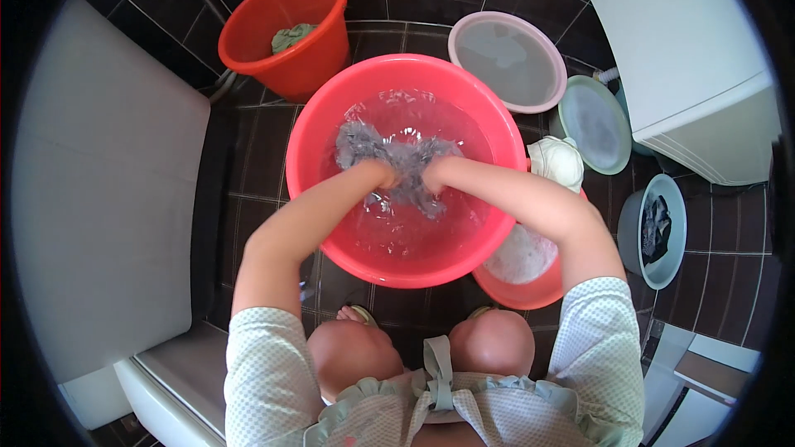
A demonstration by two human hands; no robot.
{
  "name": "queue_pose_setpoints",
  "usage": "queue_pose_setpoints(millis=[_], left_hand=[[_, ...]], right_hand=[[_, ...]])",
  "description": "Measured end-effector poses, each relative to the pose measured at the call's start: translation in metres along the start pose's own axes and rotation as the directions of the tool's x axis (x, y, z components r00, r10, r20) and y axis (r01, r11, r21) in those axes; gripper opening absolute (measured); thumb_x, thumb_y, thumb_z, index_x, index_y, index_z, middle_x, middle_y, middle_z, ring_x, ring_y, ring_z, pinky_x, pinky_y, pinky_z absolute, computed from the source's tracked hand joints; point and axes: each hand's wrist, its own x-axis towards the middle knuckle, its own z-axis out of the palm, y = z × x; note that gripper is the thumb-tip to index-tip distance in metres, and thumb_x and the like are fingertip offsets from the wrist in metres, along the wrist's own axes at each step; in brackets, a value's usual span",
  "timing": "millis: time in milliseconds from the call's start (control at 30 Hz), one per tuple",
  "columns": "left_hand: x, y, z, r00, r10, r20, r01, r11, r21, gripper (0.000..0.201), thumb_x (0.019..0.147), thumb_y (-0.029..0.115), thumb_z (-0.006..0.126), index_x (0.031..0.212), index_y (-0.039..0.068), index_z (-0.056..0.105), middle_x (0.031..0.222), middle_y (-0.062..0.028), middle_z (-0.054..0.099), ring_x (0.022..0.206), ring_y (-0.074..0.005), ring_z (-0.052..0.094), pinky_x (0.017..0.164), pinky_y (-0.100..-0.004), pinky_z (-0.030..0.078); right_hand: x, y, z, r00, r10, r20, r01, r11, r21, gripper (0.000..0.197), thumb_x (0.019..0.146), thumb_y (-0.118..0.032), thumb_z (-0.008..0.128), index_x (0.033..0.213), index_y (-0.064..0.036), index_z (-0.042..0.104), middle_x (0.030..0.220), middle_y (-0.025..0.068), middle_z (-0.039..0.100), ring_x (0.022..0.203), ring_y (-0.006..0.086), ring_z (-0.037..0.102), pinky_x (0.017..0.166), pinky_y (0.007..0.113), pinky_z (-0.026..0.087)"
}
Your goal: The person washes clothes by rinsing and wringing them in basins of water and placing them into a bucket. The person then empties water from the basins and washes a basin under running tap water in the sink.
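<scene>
A large pinkish-red basin (319, 116) of water stands in front of my knees. In its water lies a wet, bunched grey cloth (360, 141), partly under the surface. Both my arms reach down into the basin. My left hand (383, 174) grips the middle of the cloth, its fingers largely hidden by the folds and the water. Close beside it, my right hand (434, 174) is closed on the same cloth, fingers also mostly out of sight. Part of the cloth spreads to the left of my left hand, and some hangs below between the two hands.
A red bucket (327, 50) with a green cloth (291, 37) stands at back left. On the right are a pink basin (559, 87), a pale green basin (617, 161), a red basin (530, 302) of suds, and a light-blue basin (631, 232) with dark cloth (656, 228). White appliance (687, 41) behind.
</scene>
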Motion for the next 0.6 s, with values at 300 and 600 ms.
queue_pose_setpoints(millis=[300, 600], left_hand=[[-0.034, -0.010, -0.033, 0.968, -0.014, -0.250, -0.058, 0.959, -0.277, 0.041, 0.079, 0.034, 0.039, 0.088, 0.000, 0.061, 0.094, -0.0194, 0.058, 0.090, -0.0330, 0.056, 0.079, -0.0395, 0.043], [-0.131, -0.004, -0.120, 0.924, -0.172, -0.341, -0.382, -0.433, -0.816, 0.030, 0.073, 0.024, 0.039, 0.092, 0.006, 0.054, 0.087, -0.0059, 0.058, 0.081, -0.0161, 0.054, 0.077, -0.0285, 0.040]], right_hand=[[-0.038, 0.039, -0.013, 0.817, -0.028, -0.576, 0.302, 0.873, 0.384, 0.024, 0.073, -0.029, 0.056, 0.083, -0.0084, 0.063, 0.079, 0.0149, 0.061, 0.076, 0.0294, 0.059, 0.067, 0.039, 0.047], [-0.161, 0.019, -0.119, 0.634, 0.433, -0.640, 0.745, -0.122, 0.656, 0.031, 0.082, -0.026, 0.052, 0.096, 0.0014, 0.057, 0.088, 0.0065, 0.060, 0.077, 0.0103, 0.056, 0.068, 0.023, 0.044]])
